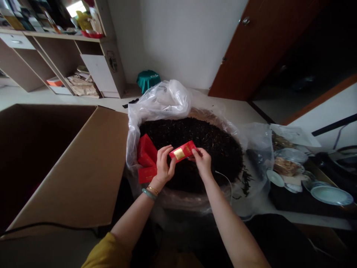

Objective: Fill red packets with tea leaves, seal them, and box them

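Observation:
A small red packet (183, 151) with a gold patch is stretched between my two hands. My left hand (165, 163) pinches its left end, a green bangle and a thin gold bracelet on the wrist. Its right end is between the thumb and fingers of my right hand (202, 160). Below and behind them lies a heap of dark, loose dried leaf (189, 128), spread in a clear plastic bag (170, 98) with its mouth rolled open. Several more red packets (147, 152) lie on the heap's left side, left of my left hand.
A large open cardboard box (92, 167) stands close on the left. To the right, a low dark table (290, 199) holds bowls and a plate (331, 195). A green bin (148, 80) stands by the wall, near a shelved desk (111, 70) and a brown door (237, 52).

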